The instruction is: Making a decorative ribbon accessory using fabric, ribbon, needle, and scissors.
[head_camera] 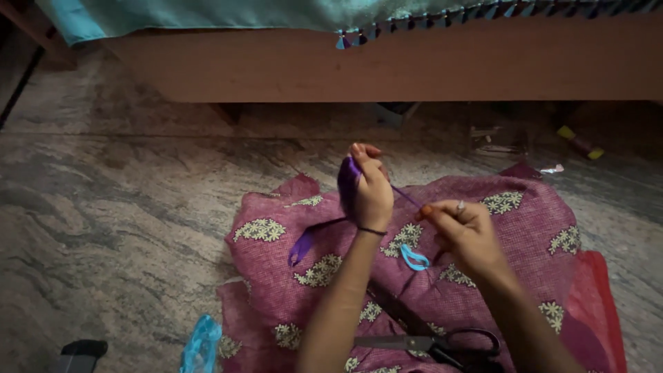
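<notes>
Ribbon point(347, 181), purple and bunched, sits at the centre of the frame, clamped in the left hand point(371, 188), whose fingers curl shut around it with the knuckles turned upward and the wrist raised off the cloth. A loose purple tail point(304, 245) of it trails down and left onto the cloth. From the bunch a thin purple strand point(406, 197) runs down and right to the right hand point(464, 231), where thumb and forefinger are pinched together on its end; that hand bears a ring and sits just lower right of the left one, both forearms rising from the bottom edge.

Below the hands lies a pink cloth point(525, 228) printed with pale flower clusters, spread over the stone floor point(124, 207). A small light-blue ribbon loop point(414, 258) rests on it between the forearms, and black-handled scissors point(442, 342) lie near the bottom edge. A blue bag point(200, 345) lies at lower left, just beside the cloth's edge. Bare floor stretches across the left half of the frame; a wooden bed frame point(387, 65) closes off the top.
</notes>
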